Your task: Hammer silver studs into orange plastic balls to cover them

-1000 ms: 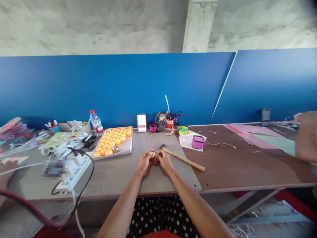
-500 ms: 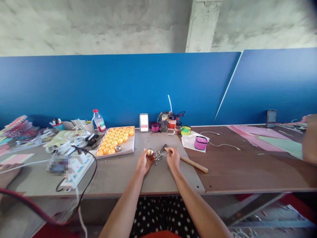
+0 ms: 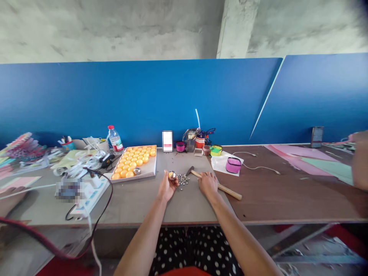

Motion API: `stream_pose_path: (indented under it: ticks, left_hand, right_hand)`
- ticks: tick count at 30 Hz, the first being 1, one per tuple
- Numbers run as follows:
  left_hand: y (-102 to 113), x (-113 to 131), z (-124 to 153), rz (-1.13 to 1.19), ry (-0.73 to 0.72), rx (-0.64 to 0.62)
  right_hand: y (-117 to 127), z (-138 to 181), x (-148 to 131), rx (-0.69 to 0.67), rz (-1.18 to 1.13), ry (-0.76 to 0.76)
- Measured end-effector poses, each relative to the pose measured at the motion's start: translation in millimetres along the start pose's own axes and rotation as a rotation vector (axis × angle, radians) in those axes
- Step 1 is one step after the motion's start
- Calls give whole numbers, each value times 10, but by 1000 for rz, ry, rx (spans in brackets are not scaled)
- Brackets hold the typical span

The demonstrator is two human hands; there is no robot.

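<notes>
My left hand (image 3: 166, 187) is closed round a small orange ball partly covered in shiny silver studs (image 3: 171, 175), held just above the grey table. To its right lies a little heap of loose silver studs (image 3: 183, 179). My right hand (image 3: 208, 184) rests over the wooden handle of a hammer (image 3: 218, 185), fingers curled onto it; the hammer's head points toward the heap. A white tray (image 3: 150, 172) of several orange balls, with one silver-covered ball (image 3: 137, 171) in its near row, stands to the left.
A power strip (image 3: 87, 193) with cables lies at the left, with a water bottle (image 3: 115, 139) and paper clutter behind. Small pots and cups (image 3: 197, 142) and a pink pouch (image 3: 232, 165) stand at the back. Another person's arm (image 3: 359, 161) shows at the far right.
My hands were together on the ball; they parted. The left keeps the ball, the right moved right onto the hammer handle. The stud heap is now uncovered.
</notes>
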State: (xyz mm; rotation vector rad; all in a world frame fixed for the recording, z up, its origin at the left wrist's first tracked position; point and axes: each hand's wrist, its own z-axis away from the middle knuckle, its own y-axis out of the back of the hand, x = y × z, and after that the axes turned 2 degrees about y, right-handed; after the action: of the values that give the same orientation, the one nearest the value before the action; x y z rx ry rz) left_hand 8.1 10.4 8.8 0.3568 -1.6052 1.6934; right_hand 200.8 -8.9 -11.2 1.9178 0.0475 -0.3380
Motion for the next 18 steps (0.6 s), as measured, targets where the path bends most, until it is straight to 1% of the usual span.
stream_pose_path:
  ticks: [3, 5, 9, 11, 13, 16, 18]
  left_hand:
    - [-6, 3, 12, -6, 4, -8]
    - [-7, 5, 18, -9, 0, -8]
    - [3, 2, 9, -14, -1, -1]
    - [11, -5, -2, -10, 5, 10]
    - [19, -13, -12, 1, 8, 10]
    - [29, -22, -23, 19, 7, -1]
    - [34, -27, -30, 28, 0, -5]
  right_hand:
    - [-33, 33, 6, 18, 33, 11]
    - [-38, 47, 1, 68, 42, 20]
    - [14, 67, 7, 288, 19, 59]
    - [57, 80, -6, 401, -21, 128]
    - [98, 99, -44, 478, -77, 245]
    - [129, 136, -132, 530, -159, 429]
    - [124, 157, -186, 528, -183, 507]
